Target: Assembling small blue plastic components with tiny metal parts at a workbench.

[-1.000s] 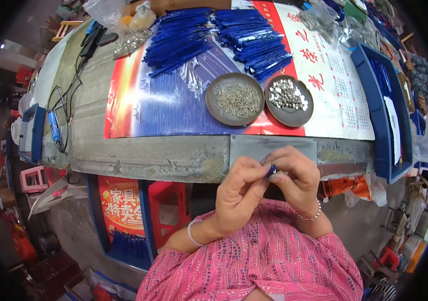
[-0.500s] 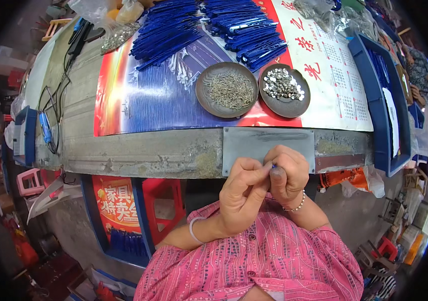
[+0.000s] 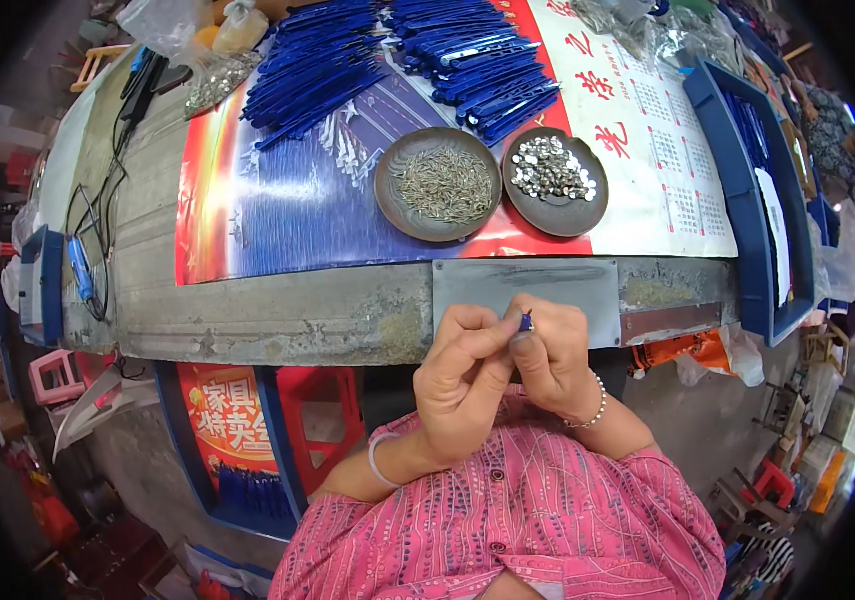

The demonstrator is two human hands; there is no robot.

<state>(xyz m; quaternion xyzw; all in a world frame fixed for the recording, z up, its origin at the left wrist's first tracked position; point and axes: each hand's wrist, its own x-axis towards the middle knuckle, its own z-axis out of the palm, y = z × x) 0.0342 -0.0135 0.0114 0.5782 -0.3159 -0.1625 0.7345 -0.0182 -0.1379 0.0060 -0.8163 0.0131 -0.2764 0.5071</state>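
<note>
My left hand [image 3: 459, 380] and my right hand [image 3: 552, 355] meet close to my chest, just below the table's front edge. Together they pinch a small blue plastic piece [image 3: 525, 321], of which only the tip shows between the fingertips. On the table right above them lies a grey metal plate [image 3: 577, 290]. Farther back stand two round dark dishes: the left dish [image 3: 388, 200] holds thin metal pins, the right dish [image 3: 587, 215] holds small shiny metal bits.
Piles of blue plastic strips [image 3: 317, 70] lie at the back of the table on a colourful poster [image 3: 277, 220]. A blue tray [image 3: 762, 200] stands at the right, cables [image 3: 97, 220] at the left. Red stools [image 3: 322, 410] sit under the table.
Both hands stay together on the small blue piece, shifting slightly. The view has tilted a little, so the table sits lower in the picture.
</note>
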